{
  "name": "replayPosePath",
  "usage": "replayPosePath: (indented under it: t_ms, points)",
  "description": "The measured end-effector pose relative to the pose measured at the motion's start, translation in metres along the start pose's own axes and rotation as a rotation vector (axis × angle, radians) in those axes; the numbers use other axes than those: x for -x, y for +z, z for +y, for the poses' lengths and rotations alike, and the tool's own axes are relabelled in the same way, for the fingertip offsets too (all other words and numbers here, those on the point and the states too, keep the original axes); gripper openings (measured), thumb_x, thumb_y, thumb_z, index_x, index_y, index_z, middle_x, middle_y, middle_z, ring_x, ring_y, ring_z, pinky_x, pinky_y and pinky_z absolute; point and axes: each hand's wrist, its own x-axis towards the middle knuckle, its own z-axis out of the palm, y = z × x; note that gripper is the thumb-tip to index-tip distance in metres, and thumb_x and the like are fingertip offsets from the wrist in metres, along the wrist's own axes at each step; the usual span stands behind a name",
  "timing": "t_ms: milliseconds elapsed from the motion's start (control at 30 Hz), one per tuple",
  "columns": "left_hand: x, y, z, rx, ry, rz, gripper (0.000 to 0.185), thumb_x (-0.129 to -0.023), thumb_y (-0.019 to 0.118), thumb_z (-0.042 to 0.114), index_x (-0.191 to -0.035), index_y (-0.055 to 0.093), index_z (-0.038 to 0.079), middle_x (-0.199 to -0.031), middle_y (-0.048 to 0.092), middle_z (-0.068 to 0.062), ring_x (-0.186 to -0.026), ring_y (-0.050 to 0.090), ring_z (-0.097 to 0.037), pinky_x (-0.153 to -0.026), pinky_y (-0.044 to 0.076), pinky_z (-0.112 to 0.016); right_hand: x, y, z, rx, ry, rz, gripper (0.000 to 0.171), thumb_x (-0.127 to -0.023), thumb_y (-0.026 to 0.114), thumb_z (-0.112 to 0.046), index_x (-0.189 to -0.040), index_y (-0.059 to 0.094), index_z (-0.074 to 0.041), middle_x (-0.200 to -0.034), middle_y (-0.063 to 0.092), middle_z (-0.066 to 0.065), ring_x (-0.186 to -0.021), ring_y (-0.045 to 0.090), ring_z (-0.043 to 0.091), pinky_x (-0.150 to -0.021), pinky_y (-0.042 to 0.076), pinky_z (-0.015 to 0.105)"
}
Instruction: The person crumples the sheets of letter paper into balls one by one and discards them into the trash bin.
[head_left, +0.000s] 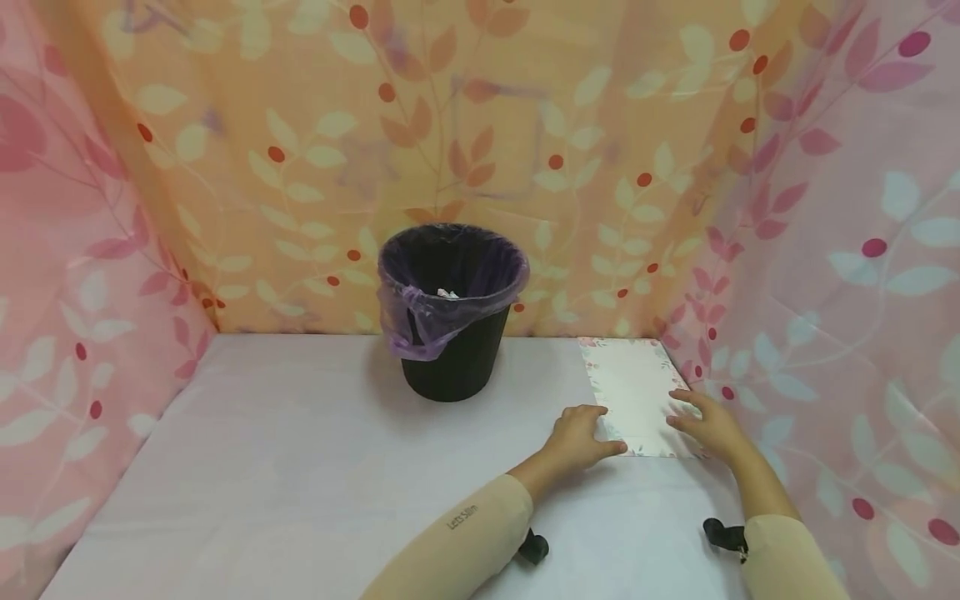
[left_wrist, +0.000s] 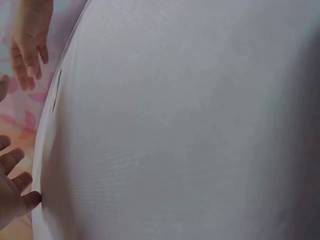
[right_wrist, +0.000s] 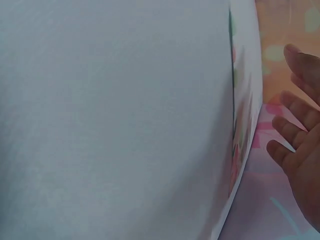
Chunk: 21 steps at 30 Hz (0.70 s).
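Observation:
A white sheet of paper (head_left: 633,387) with a floral border lies flat on the far right of the table. Beside its left edge is my left hand (head_left: 573,437), thumb and fingers spread apart and holding nothing. My right hand (head_left: 708,425) hovers at the sheet's right edge, its fingers loosely bent and nothing between them. Whether either hand touches the paper cannot be told. In the right wrist view the paper (right_wrist: 237,125) shows as a thin flowered strip to the left of the right hand (right_wrist: 305,145).
A black bin (head_left: 457,367) with a purple plastic liner (head_left: 435,329) stands at the back middle of the white table (head_left: 262,467). Inside it sits something small and whitish (head_left: 447,293). Patterned curtains (head_left: 480,108) hang behind and at both sides.

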Motion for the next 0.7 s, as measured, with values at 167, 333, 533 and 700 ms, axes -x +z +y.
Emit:
replayPosePath:
  t_ms: [167, 333, 533, 700]
  points:
    - [-0.001, 0.002, 0.005, -0.047, 0.005, 0.003, 0.069, -0.086, 0.075, 0.060, -0.143, 0.058, 0.025, -0.146, 0.057, 0.009, -0.137, 0.047, -0.017, -0.113, 0.039, -0.038, 0.001, 0.006, 0.011, 0.035, -0.030, -0.032, 0.071, -0.092, 0.077, -0.035, -0.148, 0.049, -0.001, -0.155, 0.041, 0.031, -0.141, 0.034, 0.059, -0.110, 0.030, 0.074]
    - [-0.002, 0.003, 0.007, -0.044, 0.010, 0.005, 0.069, -0.086, 0.076, 0.059, -0.142, 0.058, 0.024, -0.147, 0.056, 0.008, -0.137, 0.047, -0.019, -0.112, 0.040, -0.039, 0.007, 0.011, 0.010, 0.021, -0.013, -0.095, 0.074, -0.087, 0.081, -0.037, -0.146, 0.053, -0.002, -0.158, 0.037, 0.029, -0.146, 0.027, 0.056, -0.114, 0.024, 0.072]
    - [-0.002, 0.005, 0.005, -0.102, 0.025, 0.001, 0.069, -0.085, 0.077, 0.060, -0.140, 0.060, 0.022, -0.144, 0.058, 0.006, -0.136, 0.048, -0.019, -0.110, 0.040, -0.039, 0.016, 0.018, 0.004, 0.028, -0.060, -0.108, 0.066, -0.086, 0.083, -0.033, -0.139, 0.060, -0.001, -0.158, 0.037, 0.028, -0.147, 0.027, 0.055, -0.115, 0.023, 0.071]
    - [-0.004, 0.006, 0.000, -0.198, 0.019, -0.015, 0.073, -0.082, 0.078, 0.061, -0.142, 0.059, 0.022, -0.149, 0.055, 0.006, -0.139, 0.045, -0.020, -0.112, 0.038, -0.039, 0.021, 0.025, -0.007, 0.017, -0.089, -0.116, 0.064, -0.085, 0.084, -0.032, -0.136, 0.062, -0.001, -0.157, 0.039, 0.029, -0.145, 0.028, 0.055, -0.114, 0.023, 0.072]
